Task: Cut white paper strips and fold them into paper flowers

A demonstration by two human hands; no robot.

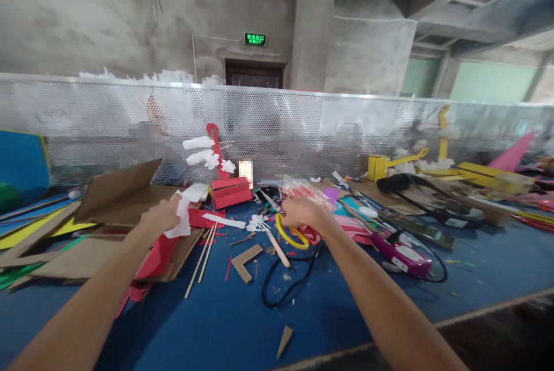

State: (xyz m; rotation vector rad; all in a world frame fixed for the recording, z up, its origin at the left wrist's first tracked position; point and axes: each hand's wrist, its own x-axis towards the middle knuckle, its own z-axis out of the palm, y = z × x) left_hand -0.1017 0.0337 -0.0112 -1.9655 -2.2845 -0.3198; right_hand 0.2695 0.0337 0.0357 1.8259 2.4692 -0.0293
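Observation:
My left hand (161,215) is closed on a piece of white paper (184,218) above a pile of cardboard and red pieces. Over the middle of the table, my right hand (303,213) grips scissors (272,202) with yellow handles, the blades pointing away to the left. Between my hands lie a white strip (225,220) and some small white cut-outs (258,223). A tool with a pale handle (278,248) rests just below the scissors. Behind them stands a red box (232,193) with a tall red arm (216,149) carrying white cloud-like shapes.
Wooden sticks (202,261), an L-shaped cardboard piece (244,264) and a black cord (266,296) lie in front. A folded cardboard sheet (116,192) stands left. To the right are a purple device (404,255) and a black headset (450,209). A perforated metal screen (277,123) runs behind.

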